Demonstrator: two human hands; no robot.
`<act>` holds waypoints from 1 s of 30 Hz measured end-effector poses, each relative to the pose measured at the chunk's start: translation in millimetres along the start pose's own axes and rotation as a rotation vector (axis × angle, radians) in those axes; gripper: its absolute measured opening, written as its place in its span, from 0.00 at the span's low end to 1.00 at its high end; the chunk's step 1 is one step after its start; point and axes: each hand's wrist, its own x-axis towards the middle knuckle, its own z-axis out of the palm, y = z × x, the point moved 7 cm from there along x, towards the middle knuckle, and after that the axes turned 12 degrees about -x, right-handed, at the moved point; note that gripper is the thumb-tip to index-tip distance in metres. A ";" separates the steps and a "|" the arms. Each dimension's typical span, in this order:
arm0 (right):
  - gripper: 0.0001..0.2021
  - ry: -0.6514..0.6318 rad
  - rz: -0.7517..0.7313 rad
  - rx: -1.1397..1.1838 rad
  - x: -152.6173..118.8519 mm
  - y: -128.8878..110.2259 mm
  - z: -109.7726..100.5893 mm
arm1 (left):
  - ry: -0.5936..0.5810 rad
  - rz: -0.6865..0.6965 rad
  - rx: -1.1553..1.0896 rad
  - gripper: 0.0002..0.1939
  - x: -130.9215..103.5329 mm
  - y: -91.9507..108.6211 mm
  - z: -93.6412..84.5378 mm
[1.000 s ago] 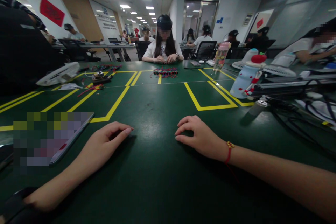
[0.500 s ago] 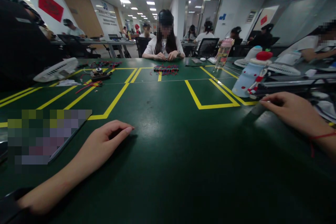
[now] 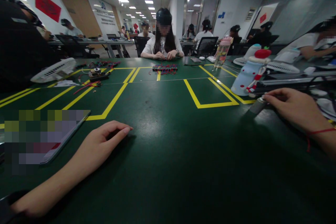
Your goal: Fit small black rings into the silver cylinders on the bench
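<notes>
My right hand point(image 3: 295, 106) is at the right side of the green table, thumb and fingers pinched on the near-upper end of a small grey cylinder point(image 3: 257, 106). The cylinder has a shiny metal end and tilts down to the left, close to the tabletop; whether it touches is unclear. My left hand point(image 3: 109, 136) rests at left centre, thumb and forefinger tips pressed together. Anything in that pinch is too small to make out. A flat device with a blurred-out screen point(image 3: 65, 143) lies left of that hand. Beyond my right hand stands a light-blue bottle point(image 3: 243, 78) with a red top.
Yellow tape lines point(image 3: 217, 105) mark the green table point(image 3: 168, 168). Across it a co-worker point(image 3: 162, 43) sits behind a bundle of coloured wires point(image 3: 165, 69). A white fan point(image 3: 54, 70) and a small motor-like part point(image 3: 97, 73) lie left; a pink-capped clear bottle point(image 3: 223, 52) stands right.
The view has shifted slightly left and the grey cylinder shows more sharply. My right hand has shifted slightly and keeps its pinch on it. My left hand has barely moved.
</notes>
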 end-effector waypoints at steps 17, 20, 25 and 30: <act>0.15 -0.084 0.159 0.230 -8.2 4.2 6.2 | -0.012 0.016 0.004 0.20 0.0 0.7 0.7; 0.18 -0.073 0.137 0.277 -10.8 4.6 6.7 | -0.017 0.017 0.001 0.19 -0.4 1.3 1.3; 0.26 -0.026 0.075 0.300 -14.0 6.0 18.9 | -0.008 0.002 -0.003 0.19 -0.2 0.2 1.1; 0.23 0.055 0.080 0.207 -18.8 5.6 25.4 | -0.011 0.005 0.009 0.19 0.2 -1.8 0.7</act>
